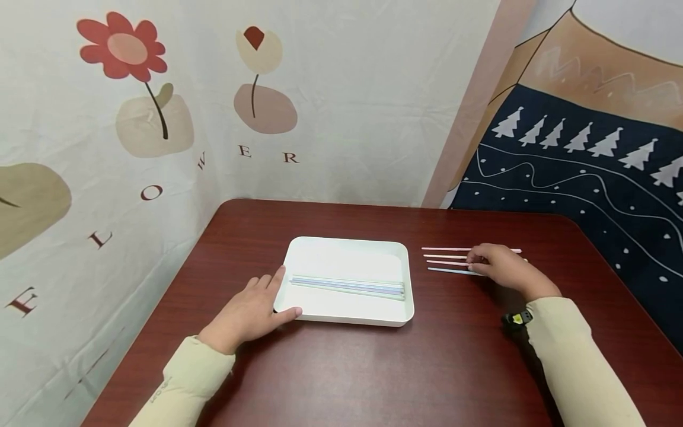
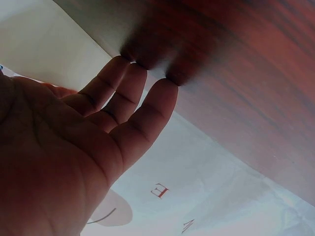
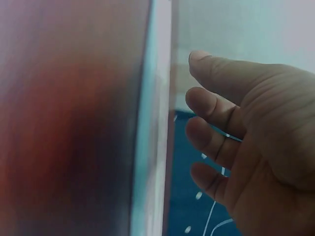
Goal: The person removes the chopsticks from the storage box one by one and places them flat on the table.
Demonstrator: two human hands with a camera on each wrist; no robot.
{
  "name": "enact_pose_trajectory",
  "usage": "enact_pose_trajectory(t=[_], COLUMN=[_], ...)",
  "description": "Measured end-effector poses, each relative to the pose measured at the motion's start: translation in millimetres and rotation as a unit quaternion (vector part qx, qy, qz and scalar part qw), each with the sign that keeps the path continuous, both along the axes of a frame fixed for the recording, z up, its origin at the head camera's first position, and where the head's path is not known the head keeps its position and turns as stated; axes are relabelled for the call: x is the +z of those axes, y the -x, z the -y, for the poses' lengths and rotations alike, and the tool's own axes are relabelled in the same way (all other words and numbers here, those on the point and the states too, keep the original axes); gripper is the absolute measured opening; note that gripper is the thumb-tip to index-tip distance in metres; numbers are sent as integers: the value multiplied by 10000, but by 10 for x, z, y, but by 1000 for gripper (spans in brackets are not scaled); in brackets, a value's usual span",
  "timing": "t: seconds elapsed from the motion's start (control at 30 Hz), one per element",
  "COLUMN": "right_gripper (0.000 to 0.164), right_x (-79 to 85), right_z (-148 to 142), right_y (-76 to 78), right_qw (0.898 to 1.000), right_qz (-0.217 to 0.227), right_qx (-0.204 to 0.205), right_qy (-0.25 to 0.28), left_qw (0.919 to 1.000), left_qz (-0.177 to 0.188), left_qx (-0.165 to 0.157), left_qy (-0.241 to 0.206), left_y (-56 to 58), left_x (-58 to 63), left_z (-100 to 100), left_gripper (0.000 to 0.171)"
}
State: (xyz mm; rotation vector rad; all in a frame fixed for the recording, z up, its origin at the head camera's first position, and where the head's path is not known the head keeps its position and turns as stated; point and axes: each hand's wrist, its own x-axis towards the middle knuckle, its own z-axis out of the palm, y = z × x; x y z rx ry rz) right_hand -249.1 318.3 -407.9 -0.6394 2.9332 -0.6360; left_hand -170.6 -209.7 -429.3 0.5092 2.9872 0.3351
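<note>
A white tray [image 1: 341, 312] holds several thin pale green and blue chopsticks [image 1: 347, 286], lying roughly side by side. My left hand [image 1: 248, 311] rests at the tray's left end, fingers extended along its side and thumb at the near corner. In the left wrist view its fingertips [image 2: 165, 93] reach down to the tabletop. Right of the tray lie spaced chopsticks, the nearest a blue chopstick [image 1: 445, 270], the farthest a pink chopstick [image 1: 445, 249]. Over their right part hovers my right hand [image 1: 501, 267], fingers loosely bent. The right wrist view shows nothing between thumb and fingers.
Everything stands on a dark red-brown wooden table [image 1: 352, 373] with rounded far corners. Behind it hangs a pale flower-printed cloth [image 1: 341, 160], and at the right a dark blue cloth [image 1: 560, 178] with white trees. A small black and yellow device [image 1: 517, 319] sits at the right wrist.
</note>
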Motion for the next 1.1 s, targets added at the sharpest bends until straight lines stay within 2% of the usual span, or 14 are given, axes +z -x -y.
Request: enact_pose_trajectory(t=[0.4,0.63,0.9,1.1], right_gripper=[7,8,9,9], right_x=[139,252,408,375], right_z=[478,839,1238,1586], right_y=[176,255,318,327], right_qw=[9989,9981,9975,9951], right_qz=[-170,-209,6,186], right_qx=[269,496,599,918], right_qy=[352,304,381,310], left_qw=[10000,10000,10000,10000], left_qz=[-60,-66,-44,-61], left_qx=[23,7,11,-4], left_qy=[52,35,31,50], left_y=[5,6,-6,-4], left_x=[-14,-7,-3,-5], left_z=[3,5,12,8], left_gripper=[113,112,112,111])
